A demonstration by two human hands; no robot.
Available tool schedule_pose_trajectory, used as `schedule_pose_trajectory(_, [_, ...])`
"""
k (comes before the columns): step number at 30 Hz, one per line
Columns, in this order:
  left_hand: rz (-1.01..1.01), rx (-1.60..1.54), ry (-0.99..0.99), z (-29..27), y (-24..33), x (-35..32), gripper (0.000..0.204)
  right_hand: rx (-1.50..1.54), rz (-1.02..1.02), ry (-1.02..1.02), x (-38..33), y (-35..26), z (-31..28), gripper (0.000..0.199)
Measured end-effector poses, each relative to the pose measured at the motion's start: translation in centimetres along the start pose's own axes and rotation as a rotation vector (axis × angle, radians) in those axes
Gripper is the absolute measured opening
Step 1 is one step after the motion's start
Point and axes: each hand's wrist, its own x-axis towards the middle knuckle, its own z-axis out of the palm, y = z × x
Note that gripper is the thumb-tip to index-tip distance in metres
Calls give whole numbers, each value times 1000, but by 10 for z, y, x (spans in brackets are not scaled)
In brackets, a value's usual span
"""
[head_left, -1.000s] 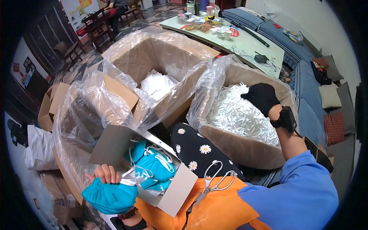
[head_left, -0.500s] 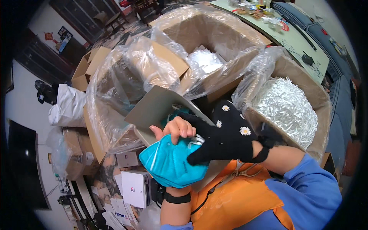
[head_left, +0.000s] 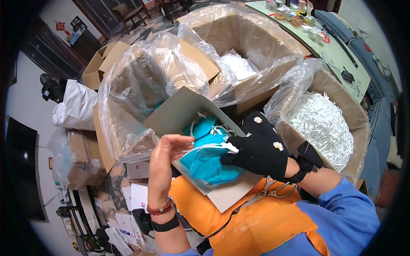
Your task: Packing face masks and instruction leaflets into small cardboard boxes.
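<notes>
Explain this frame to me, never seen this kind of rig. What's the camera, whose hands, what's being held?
There is no machine here: a person works with their own two hands, and a wide fisheye camera worn on the head looks down at them, so straight edges bend near the rim. The forearms come in from the bottom.

The left hand is bare, with a bead bracelet and a black band at the wrist. The right hand wears a black glove with small daisies. Both grip a teal face mask over a small grey cardboard box that holds more teal masks, resting on the lap.

Around it stand big cardboard boxes lined with clear plastic: one with white pieces, one on the right full of shiny white strips. Scissors lie on the orange apron.
</notes>
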Motion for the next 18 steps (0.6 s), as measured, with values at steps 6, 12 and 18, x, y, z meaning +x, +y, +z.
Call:
schedule_pose_trajectory(6, [318,1027,181,67,9,-1,32,77,-105,123,2,-12,12,24])
schedule_pose_trajectory(12, [407,992,314,55,-17,-4,38,71,-145,75,-3,2,5,13])
schedule_pose_trajectory(18, [474,805,174,50,-24,-1,34,433,-254,11,1,17,11,5])
